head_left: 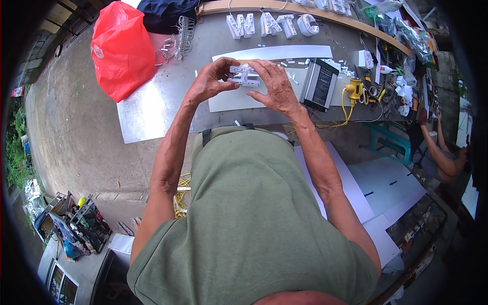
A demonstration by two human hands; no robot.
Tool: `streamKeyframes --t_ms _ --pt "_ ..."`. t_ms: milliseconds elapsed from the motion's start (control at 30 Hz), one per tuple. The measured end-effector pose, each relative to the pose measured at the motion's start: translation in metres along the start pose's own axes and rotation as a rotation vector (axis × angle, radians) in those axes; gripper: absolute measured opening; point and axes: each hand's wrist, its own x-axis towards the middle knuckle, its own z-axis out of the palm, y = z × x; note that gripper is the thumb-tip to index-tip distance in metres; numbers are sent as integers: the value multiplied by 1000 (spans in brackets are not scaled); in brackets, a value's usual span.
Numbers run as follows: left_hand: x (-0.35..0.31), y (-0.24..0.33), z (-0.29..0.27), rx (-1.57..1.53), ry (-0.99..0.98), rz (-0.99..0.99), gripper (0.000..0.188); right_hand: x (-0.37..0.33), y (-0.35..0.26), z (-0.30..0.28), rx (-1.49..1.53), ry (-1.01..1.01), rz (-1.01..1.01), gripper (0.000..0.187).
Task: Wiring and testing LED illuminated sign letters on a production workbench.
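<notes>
Between my two hands is a small white hollow sign letter [245, 77], raised over the metal-topped table. My left hand [213, 80] grips its left side, with fingers at the top edge and thumb at the bottom. On the other side my right hand [276, 86] curls round it, fingertips on the upper edge and thumb near the lower right. Which letter it is, I cannot tell, as fingers hide parts of it. Beneath lies a pale flat board [223, 104], and a white strip [290, 51] lies beyond.
White block letters [272, 25] stand in a row at the back. A black power supply box [319, 84] sits to the right, near a yellow corded plug [354, 91], pliers and loose white bits. A red bag [122, 51] lies far left. Another person [442, 157] is at the right edge.
</notes>
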Motion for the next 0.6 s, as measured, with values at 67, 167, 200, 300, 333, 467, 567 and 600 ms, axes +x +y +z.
streamKeyframes --t_ms 67,167,200,300,333,467,567,600 --pt "5 -1 6 27 3 18 56 0 5 3 -70 -11 -43 80" --pt "8 -7 11 83 -5 -31 59 1 17 7 -92 29 -83 71" --pt "8 -8 12 120 13 -34 62 1 18 6 -89 22 -92 71" --pt "2 -12 18 172 112 15 66 3 24 3 -89 7 -66 65" --pt "1 -11 20 192 180 68 68 3 28 3 -102 20 -19 64" --pt "-12 -35 17 336 342 -125 63 4 50 5 -117 57 65 61" --pt "-14 -47 24 524 416 -84 61 9 58 5 -117 47 96 59" --pt "-13 -38 27 614 418 -88 63 12 59 4 -109 39 99 59"
